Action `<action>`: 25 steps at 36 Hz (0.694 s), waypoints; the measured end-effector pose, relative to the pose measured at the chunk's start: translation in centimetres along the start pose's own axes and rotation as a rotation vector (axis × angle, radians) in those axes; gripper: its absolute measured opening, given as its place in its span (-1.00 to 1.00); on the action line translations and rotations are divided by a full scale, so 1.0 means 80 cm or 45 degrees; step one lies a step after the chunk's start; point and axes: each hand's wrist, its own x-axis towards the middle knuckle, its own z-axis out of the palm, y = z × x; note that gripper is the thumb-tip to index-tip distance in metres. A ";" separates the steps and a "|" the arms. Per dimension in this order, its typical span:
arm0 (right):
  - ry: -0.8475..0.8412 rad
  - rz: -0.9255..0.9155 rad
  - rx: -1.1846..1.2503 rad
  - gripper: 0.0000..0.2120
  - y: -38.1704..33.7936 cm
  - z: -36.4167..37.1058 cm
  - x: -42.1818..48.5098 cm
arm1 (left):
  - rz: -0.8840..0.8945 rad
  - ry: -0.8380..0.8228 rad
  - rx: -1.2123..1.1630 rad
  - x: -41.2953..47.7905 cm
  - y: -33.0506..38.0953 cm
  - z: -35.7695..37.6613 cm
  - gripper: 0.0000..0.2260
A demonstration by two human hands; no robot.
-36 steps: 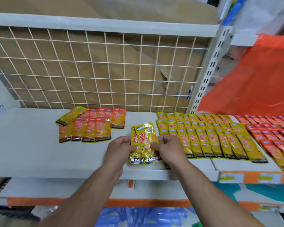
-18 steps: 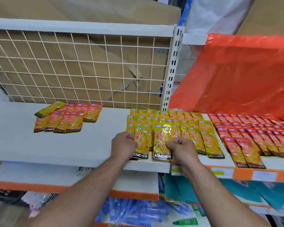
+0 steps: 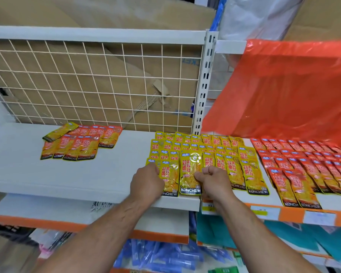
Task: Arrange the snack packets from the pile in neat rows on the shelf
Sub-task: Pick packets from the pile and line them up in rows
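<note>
White painted metal shelf [image 3: 83, 174], flat and matte, backed by a cream wire grid [image 3: 98, 81]; crumpled brown cardboard [image 3: 114, 18] shows through the mesh. Perforated steel upright [image 3: 205, 83] divides this bay from the next.

Pile [image 3: 80, 142]: glossy foil packets, orange-and-yellow, loosely overlapped near the shelf's back-left area, one lying tilted across the top-left corner of the heap.

Yellow rows [image 3: 201, 152]: flat rectangular foil packets, shingled front to back, filling the shelf's right end up to the front edge and crossing onto the neighbouring board. Black band with "KONCHEW" lettering at each front packet's base.

Left hand [image 3: 147, 183]: fingers curled together, pressed on the left side of a yellow packet [image 3: 169, 178] at the front edge; the grip underneath is hidden, so I cannot tell whether it is clamped.

Right hand [image 3: 213, 180]: thumb and fingers pinched on the right edge of the front packet [image 3: 191, 172], which lies flat, overlapping its left neighbour, its base at the shelf's front edge.

Red rows [image 3: 307, 164]: same packet shape, red print, lined up on the adjoining shelf's right portion. Translucent orange plastic sheet [image 3: 283, 89], wrinkled, hangs above them.
</note>
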 end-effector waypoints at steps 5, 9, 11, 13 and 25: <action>-0.024 -0.009 -0.116 -0.70 0.005 0.013 0.009 | 0.048 0.041 -0.018 -0.006 -0.002 -0.007 -0.83; -0.027 -0.019 -0.290 -0.70 0.000 0.028 0.013 | 0.156 0.142 0.017 -0.009 -0.007 -0.018 -0.92; -0.026 -0.055 -0.412 -0.63 -0.002 0.034 0.011 | 0.188 0.176 0.032 -0.010 -0.012 -0.021 -0.92; -0.025 -0.086 -0.553 -0.59 -0.003 0.037 0.009 | 0.209 0.192 0.057 -0.012 -0.018 -0.023 -0.89; 0.100 -0.251 -1.145 -0.91 -0.008 0.041 -0.002 | 0.191 0.174 0.106 -0.029 -0.040 -0.034 -0.79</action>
